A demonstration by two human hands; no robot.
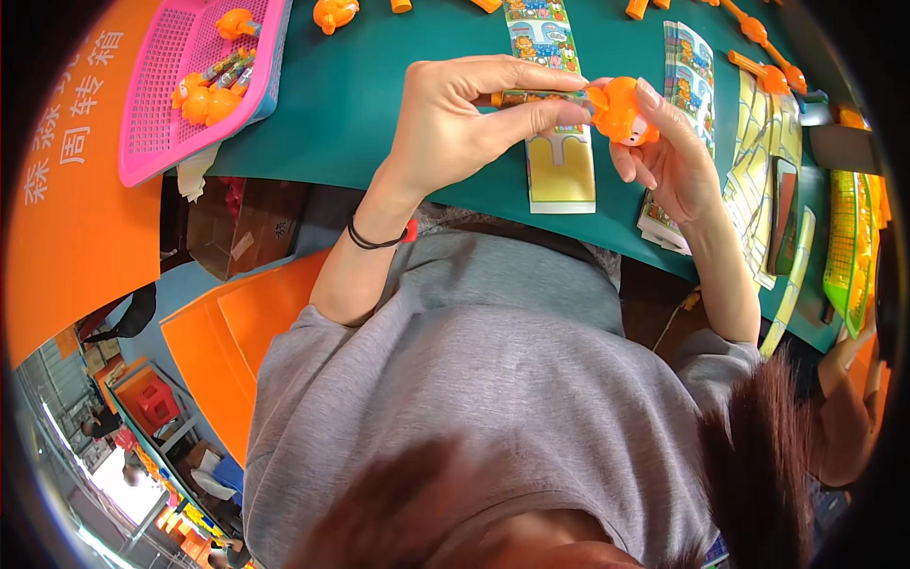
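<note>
Over the near part of the green table, both hands hold an orange toy point(616, 109) with an animal-shaped head and a tube handle covered in a printed label. My left hand point(450, 119) pinches the handle between thumb and fingers. Around the head close the thumb and fingers of my right hand point(687, 171). Beneath the toy lies a strip of printed stickers point(561, 180), partly hidden by my left hand. A stack of similar stickers point(697, 71) sits just beyond my right hand.
At the left stands a pink basket point(147, 104) holding several orange toys. More orange toy parts point(335, 13) lie along the far edge. To the right are pale yellow strips point(754, 180) and a green-yellow basket point(844, 251). A person's arm point(853, 379) shows at far right.
</note>
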